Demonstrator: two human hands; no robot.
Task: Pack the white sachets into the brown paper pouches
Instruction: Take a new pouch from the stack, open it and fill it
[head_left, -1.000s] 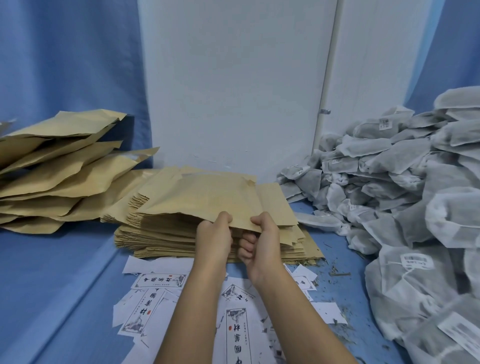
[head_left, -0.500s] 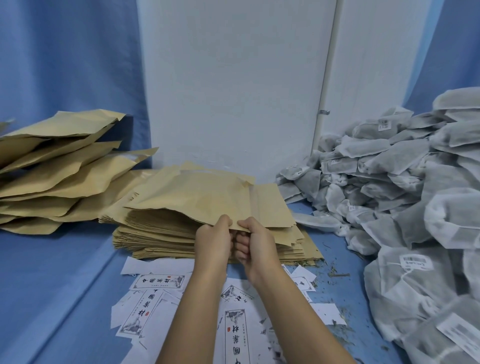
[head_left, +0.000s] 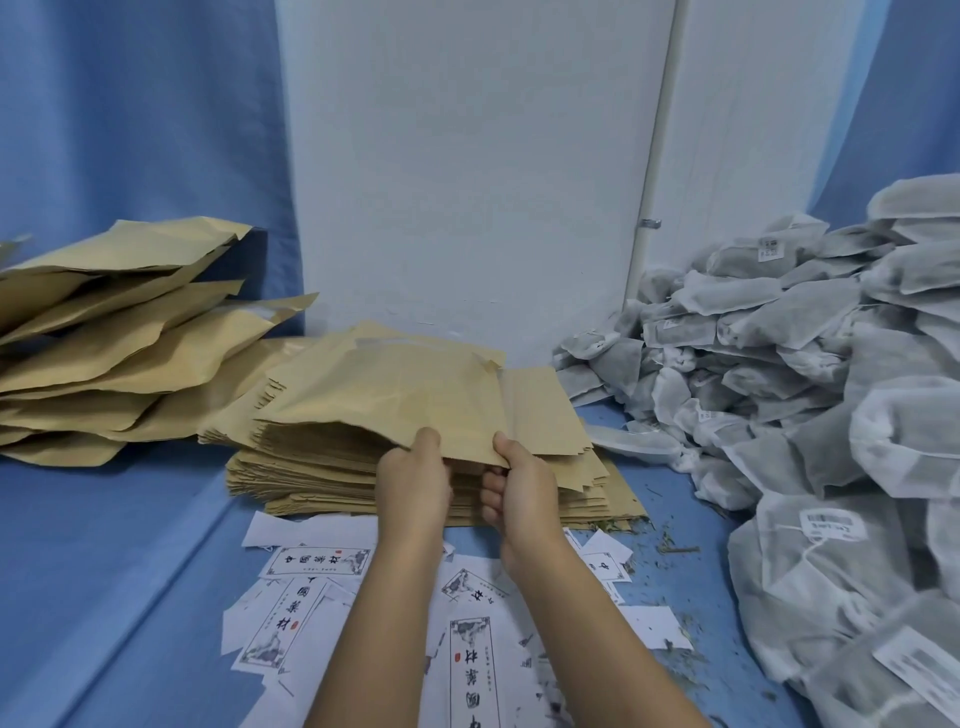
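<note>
Grip: both hands are closed on the near edge of the top pouch (head_left: 395, 400), with the left hand (head_left: 413, 486) and right hand (head_left: 522, 488) side by side, thumbs on the upper face and fingers curled beneath. Nothing else is held.

Top pouch: its near edge is raised off the stack of flat pouches (head_left: 311, 483), and its far edge appears to rest on the stack. Its long axis runs left to right across the stack. Which end is the mouth cannot be told.

White sachets (head_left: 779, 374): these are heaped to the right of the stack, well apart from the grip and lying in mixed directions. The right hand is the nearer one, so a reach rightward from it is judged likely once the pouch is opened.

Filled pouches (head_left: 119, 343) are piled to the left of the stack. Printed labels (head_left: 306, 608) are scattered on the worktop (head_left: 130, 571) in front of the stack.

No sachet is yet in the held pouch, as far as can be seen.
</note>
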